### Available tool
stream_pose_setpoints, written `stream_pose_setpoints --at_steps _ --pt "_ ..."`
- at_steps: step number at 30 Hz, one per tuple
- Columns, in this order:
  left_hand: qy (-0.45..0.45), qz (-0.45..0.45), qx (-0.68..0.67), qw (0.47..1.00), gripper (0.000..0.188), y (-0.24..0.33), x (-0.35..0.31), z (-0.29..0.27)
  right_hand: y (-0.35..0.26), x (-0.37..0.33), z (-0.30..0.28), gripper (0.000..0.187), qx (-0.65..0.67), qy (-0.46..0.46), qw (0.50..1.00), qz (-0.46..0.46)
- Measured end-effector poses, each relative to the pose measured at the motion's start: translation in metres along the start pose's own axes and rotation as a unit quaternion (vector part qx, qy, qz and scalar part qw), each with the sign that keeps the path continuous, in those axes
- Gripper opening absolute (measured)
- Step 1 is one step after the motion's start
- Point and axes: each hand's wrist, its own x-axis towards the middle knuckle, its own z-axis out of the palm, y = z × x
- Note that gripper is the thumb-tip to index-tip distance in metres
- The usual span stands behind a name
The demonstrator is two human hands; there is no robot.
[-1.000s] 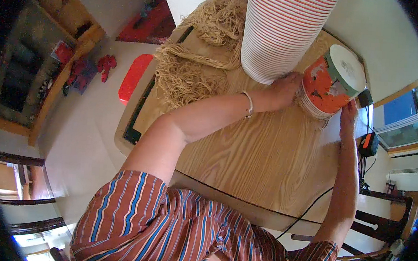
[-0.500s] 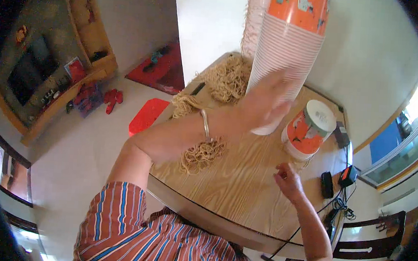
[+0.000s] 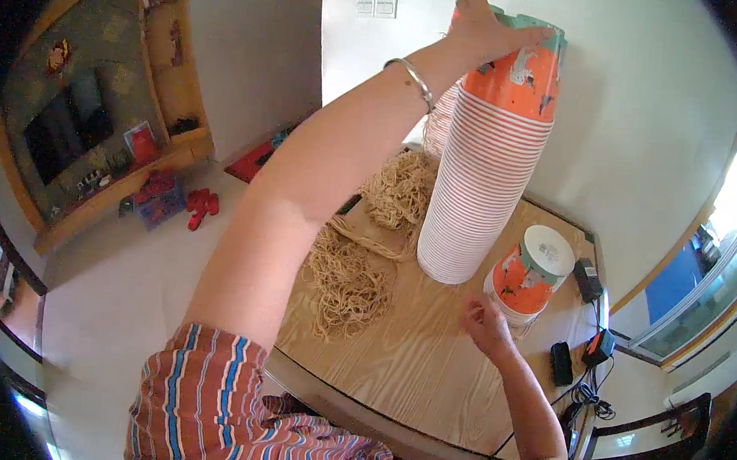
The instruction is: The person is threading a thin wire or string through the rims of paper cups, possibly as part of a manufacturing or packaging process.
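My left hand [image 3: 488, 28] reaches up to the top of a tall stack of upturned paper cups [image 3: 481, 186]. Its thumb lies along the top cup, and its fingers are spread apart. The stacked rims are white with red lines; the top cup is orange and green. My right hand [image 3: 487, 328] hovers over the table with fingers curled together; anything in them is too small to make out. Just beyond it stands a short set of upturned orange cups [image 3: 524, 277] with a pale base on top. Tangled tan string [image 3: 350, 290] lies left of the tall stack.
Another cup stack [image 3: 439, 126] stands behind, partly hidden. More string [image 3: 398, 190] lies at the back of the wooden table [image 3: 411, 363]. To the right are a black case [image 3: 560, 364], adapters [image 3: 598, 347] and cables [image 3: 592, 400]. A dark chair [image 3: 651, 445] stands beside the table.
My left hand has risen from the side of the tall stack to its top. The view has shifted, showing more of the stack's top. My right hand stays near the short cups.
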Motion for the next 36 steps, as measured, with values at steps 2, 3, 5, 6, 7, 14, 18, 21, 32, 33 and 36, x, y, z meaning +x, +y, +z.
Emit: stream_pose_setpoints --at_steps 2,3,5,6,7,14,18,21,32,33,36 --pt "0.006 -0.006 0.039 0.999 0.135 0.017 -0.001 0.009 0.016 0.018 -0.008 0.028 0.002 0.024 0.999 -0.03" --pt "0.007 -0.014 0.073 0.997 0.135 0.024 -0.002 0.013 0.03 0.034 -0.016 0.027 0.298 0.008 0.954 -0.006" --pt "0.009 0.01 0.052 0.999 0.134 0.02 -0.007 0.017 0.012 0.047 -0.023 0.029 0.57 -0.013 0.821 0.016" --pt "0.016 0.029 0.048 0.998 0.134 0.008 -0.005 0.013 -0.036 0.047 -0.022 0.031 0.301 0.066 0.949 -0.062" --pt "0.017 0.029 0.051 0.998 0.134 0.0 -0.001 0.007 -0.069 0.046 -0.026 0.034 -0.001 0.149 0.98 -0.136" --pt "-0.168 -0.01 -0.164 0.972 0.11 -0.013 0.028 0.006 -0.059 0.074 -0.023 0.045 0.071 0.105 0.985 -0.113" --pt "-0.286 -0.04 -0.271 0.918 0.134 -0.008 0.056 -0.019 -0.065 0.088 -0.019 0.045 0.045 0.116 0.988 -0.093" --pt "-0.174 -0.06 -0.213 0.96 0.131 0.01 0.068 -0.035 -0.064 0.093 -0.016 0.043 0.075 0.111 0.987 -0.089" --pt "-0.075 0.054 -0.505 0.858 0.115 0.035 0.101 -0.155 -0.1 0.061 -0.027 0.036 0.135 0.087 0.985 -0.057" --pt "-0.049 0.04 -0.478 0.876 0.096 0.036 0.087 -0.166 -0.107 0.054 -0.031 0.033 0.189 0.074 0.977 -0.059" --pt "-0.179 0.12 -0.463 0.86 0.07 0.008 0.064 -0.203 -0.164 0.038 -0.031 0.027 0.166 0.071 0.972 -0.149"
